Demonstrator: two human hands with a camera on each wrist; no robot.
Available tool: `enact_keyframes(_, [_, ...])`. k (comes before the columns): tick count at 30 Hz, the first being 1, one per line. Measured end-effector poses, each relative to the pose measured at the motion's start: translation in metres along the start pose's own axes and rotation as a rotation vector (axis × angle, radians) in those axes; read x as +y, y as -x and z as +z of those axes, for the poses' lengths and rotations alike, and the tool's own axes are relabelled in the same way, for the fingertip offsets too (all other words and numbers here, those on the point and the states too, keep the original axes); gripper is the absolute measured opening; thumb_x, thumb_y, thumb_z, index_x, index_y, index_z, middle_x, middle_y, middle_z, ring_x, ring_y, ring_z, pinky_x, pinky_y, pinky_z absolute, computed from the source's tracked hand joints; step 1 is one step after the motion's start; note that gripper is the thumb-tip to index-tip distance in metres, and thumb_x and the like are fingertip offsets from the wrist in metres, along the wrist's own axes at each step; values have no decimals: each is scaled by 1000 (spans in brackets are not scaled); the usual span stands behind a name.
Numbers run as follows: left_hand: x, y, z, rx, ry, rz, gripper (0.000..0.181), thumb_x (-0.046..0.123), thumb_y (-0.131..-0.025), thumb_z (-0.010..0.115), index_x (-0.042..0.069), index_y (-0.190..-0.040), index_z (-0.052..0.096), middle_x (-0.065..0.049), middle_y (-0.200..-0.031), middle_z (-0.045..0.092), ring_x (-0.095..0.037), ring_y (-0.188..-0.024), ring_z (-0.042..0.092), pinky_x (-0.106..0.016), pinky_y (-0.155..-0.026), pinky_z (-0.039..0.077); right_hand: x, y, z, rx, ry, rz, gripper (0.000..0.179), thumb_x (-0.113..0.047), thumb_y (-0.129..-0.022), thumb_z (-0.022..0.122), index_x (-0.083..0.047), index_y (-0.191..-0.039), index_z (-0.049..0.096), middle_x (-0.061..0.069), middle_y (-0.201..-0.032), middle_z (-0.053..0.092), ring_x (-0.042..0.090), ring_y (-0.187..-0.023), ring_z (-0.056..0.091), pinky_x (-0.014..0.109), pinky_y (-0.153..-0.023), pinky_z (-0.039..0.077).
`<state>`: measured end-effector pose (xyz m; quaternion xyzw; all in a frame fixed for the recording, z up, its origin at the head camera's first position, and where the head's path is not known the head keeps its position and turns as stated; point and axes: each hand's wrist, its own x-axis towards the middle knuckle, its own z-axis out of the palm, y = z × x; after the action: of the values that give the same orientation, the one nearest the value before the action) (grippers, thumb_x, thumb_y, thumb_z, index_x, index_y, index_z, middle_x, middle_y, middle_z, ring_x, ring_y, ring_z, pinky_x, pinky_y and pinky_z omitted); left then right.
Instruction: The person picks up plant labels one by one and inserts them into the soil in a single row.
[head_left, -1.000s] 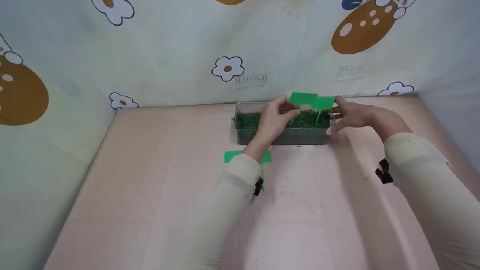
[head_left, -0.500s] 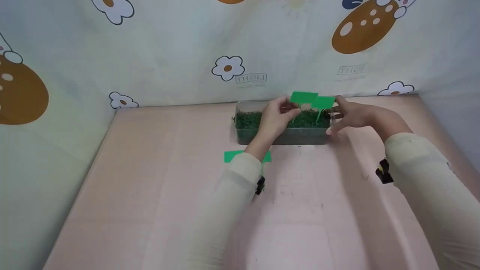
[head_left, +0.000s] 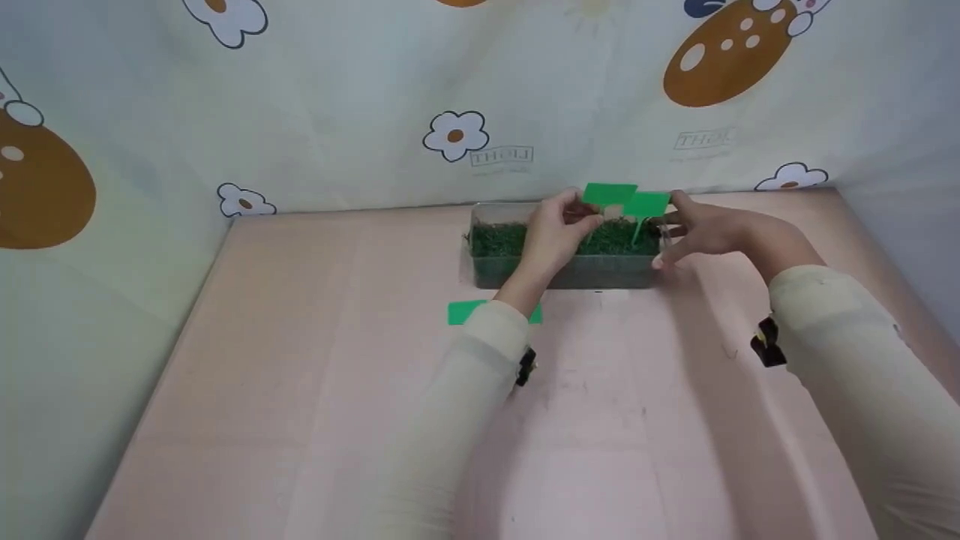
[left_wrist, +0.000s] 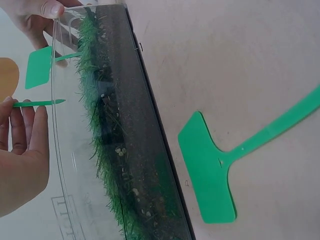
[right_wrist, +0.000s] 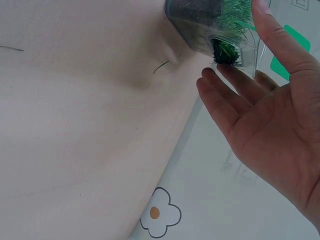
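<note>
- Far centre, the left hand (head_left: 553,236) is pinching a rectangular green plastic label (head_left: 607,195), its stem (left_wrist: 37,103) pointing down just above green grass (head_left: 495,240).
- Farther right, the right hand (head_left: 712,229) is holding the clear oblong plastic box (head_left: 600,273), spreading around its end.

Creased cream sleeves (head_left: 840,360), wide cuffs (head_left: 799,289), small black wrist-worn devices (head_left: 766,346)

We see a pale printed backdrop (head_left: 337,112) rising behind a pinkish tabletop (head_left: 262,375). On it we make out a black-outlined white flower (head_left: 455,136), faint boxed lettering (head_left: 502,156) just beside it, and a white-spotted brown oval (head_left: 720,64) higher up, toward the right. On the tabletop we notice a thin dark strand (right_wrist: 161,67).
</note>
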<state>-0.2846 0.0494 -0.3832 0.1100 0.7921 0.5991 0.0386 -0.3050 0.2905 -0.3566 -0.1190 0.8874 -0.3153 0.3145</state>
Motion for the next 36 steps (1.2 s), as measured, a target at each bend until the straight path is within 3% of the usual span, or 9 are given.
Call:
enact_keyframes(17, [-8, -8, 6, 16, -21, 1, 11, 16, -94, 69, 8, -102, 68, -8, -108, 72, -17, -102, 69, -22, -82, 55, 0, 0, 0, -5, -11, 6, 108, -23, -88, 78, -6, -153, -6, 34, -162, 9, 53, -148, 16, 65, -116, 24])
enact_keyframes(26, [-9, -11, 9, 14, -120, -9, 12, 16, -95, 68, 10, -105, 69, -6, -108, 73, -16, -102, 69, -22, -82, 55, 0, -1, 0, -3, 5, 20, 96, -24, -88, 78, -3, -147, 4, 34, -161, 12, 52, -148, 18, 66, -116, 23])
enact_keyframes(36, [-5, -16, 12, 22, -236, -53, 14, 18, -95, 68, 13, -109, 69, -3, -109, 72, -15, -105, 69, -25, -83, 55, 2, -2, 1, 2, -6, 20, 100, -22, -88, 78, -7, -150, 2, 33, -162, 12, 52, -149, 17, 66, -116, 24])
